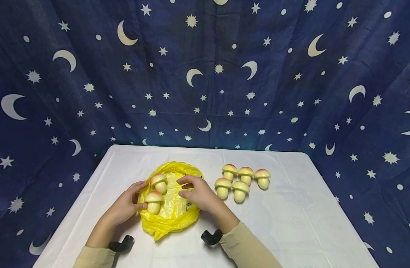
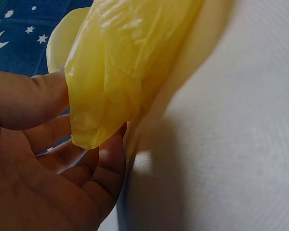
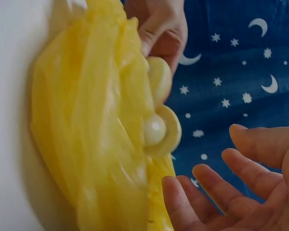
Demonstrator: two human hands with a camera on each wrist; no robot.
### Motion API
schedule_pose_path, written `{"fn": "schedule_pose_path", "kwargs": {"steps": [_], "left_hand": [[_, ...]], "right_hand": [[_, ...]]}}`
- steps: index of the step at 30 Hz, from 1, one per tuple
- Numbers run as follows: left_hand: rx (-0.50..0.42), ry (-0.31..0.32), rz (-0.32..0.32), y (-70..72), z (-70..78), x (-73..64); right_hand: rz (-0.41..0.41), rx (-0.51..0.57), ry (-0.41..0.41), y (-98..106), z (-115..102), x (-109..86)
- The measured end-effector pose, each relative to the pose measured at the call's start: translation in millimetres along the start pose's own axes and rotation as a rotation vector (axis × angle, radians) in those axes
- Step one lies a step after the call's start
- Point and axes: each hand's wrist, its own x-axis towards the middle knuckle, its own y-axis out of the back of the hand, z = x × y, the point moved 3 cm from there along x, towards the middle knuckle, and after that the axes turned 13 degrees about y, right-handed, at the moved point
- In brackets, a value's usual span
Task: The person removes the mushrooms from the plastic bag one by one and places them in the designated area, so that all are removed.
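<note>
A yellow plastic bag [image 1: 174, 223] sits on the table with its mouth spread wide and its rim rolled outward. Two toy mushrooms [image 1: 154, 207] with cream stems and reddish caps stand inside at its left. At that left rim my left hand [image 1: 122, 206] grips the bag, thumb on the inner side and fingers outside, as the left wrist view shows. Over the bag's right part hovers my right hand [image 1: 199, 193], its fingers parted and holding nothing. The right wrist view shows the mushrooms [image 3: 169, 131] rising above the bag's edge, apart from the right fingertips.
To the right of the bag, several more toy mushrooms [image 1: 240, 191] stand close together in two rows on the white table [image 1: 292, 223]. Behind the table hangs a dark blue cloth [image 1: 205, 93] with moons and stars. Each wrist wears a black mount [image 1: 211, 237].
</note>
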Motion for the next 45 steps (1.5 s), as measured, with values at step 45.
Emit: {"fn": "schedule_pose_path", "kwargs": {"steps": [45], "left_hand": [[0.024, -0.011, 0.013, -1.7, 6.0, -2.4]], "right_hand": [[0.063, -0.019, -0.021, -80, 8, 28.4]]}}
